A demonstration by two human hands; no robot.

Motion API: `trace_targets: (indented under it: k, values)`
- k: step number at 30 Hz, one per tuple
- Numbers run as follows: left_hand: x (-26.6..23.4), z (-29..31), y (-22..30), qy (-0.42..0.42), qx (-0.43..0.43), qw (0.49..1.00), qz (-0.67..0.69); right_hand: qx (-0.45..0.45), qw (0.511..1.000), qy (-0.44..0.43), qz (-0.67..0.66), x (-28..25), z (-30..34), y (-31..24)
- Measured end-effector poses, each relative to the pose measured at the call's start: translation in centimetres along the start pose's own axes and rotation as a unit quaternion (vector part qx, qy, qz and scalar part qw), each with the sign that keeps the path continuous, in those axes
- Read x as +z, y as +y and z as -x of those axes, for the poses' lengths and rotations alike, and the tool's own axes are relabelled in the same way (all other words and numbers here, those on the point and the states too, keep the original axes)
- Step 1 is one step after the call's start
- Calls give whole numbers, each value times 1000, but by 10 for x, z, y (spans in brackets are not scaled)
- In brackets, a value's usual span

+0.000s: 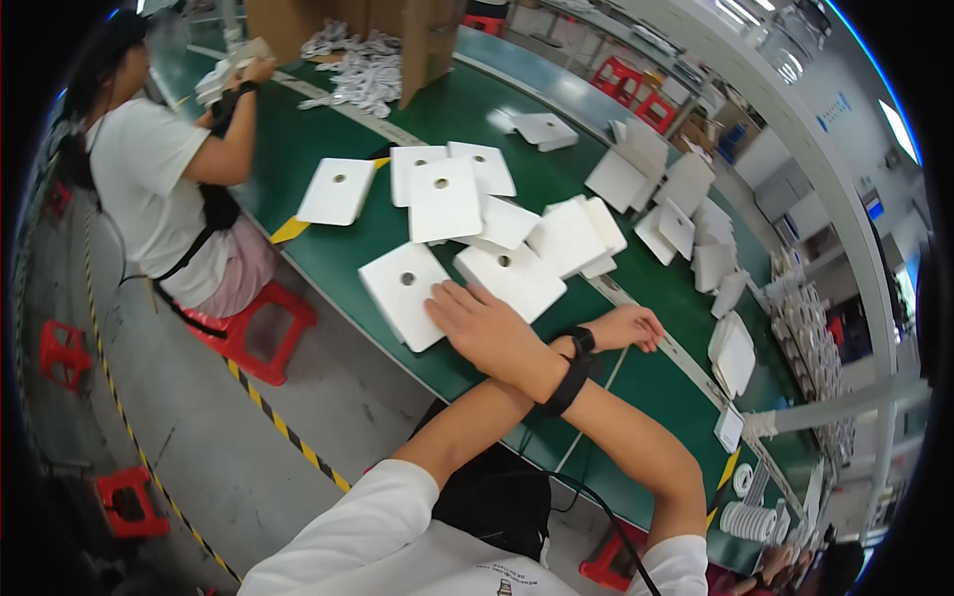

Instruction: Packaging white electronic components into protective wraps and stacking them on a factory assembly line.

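One white box (396,306) | partly under right hand (489,333) | left hand (626,326) well apart

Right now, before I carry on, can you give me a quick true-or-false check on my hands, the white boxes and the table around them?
1. The right forearm crosses over the left forearm. True.
2. The fingers of the right hand lie at the edge of a white box. True.
3. The left hand grips a white box. False: it looks empty, its fingers loosely curled.
4. The watch is on the right wrist. False: it is on the left wrist.
5. The co-worker at the left sits on a red stool. True.
6. The tabletop is white. False: it is green.
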State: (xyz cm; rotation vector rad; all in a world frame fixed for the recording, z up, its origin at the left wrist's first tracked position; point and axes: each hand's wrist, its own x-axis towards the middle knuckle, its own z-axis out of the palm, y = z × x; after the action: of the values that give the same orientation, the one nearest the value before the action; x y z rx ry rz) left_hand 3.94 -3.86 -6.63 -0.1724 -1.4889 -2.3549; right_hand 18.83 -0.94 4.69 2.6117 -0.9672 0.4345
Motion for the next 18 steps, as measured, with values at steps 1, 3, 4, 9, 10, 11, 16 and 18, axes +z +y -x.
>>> trace_targets:
  k: [1,3,4,9,10,11,16,18]
  values:
    - [-1,0,1,14,7,1000,-4,7,999,-6,-33,-2,4,2]
    - [-4,2,-1,21,14,1000,0,20,998,-19,-61,-12,14,16]
    - [-13,2,-7,17,13,1000,-5,65,992,8,-106,-19,19,32]
    - [3,2,27,80,-6,978,-191,378,908,93,-152,-38,74,185]
    - [4,1,27,76,-2,977,-199,424,889,91,-144,-29,86,228]
    - [4,0,23,68,1,990,-127,446,882,94,-116,-20,95,268]
    - [8,-2,5,18,-2,1000,7,451,882,124,57,36,137,366]
    - [0,-2,7,7,-1,1000,-12,541,837,-13,82,50,135,350]
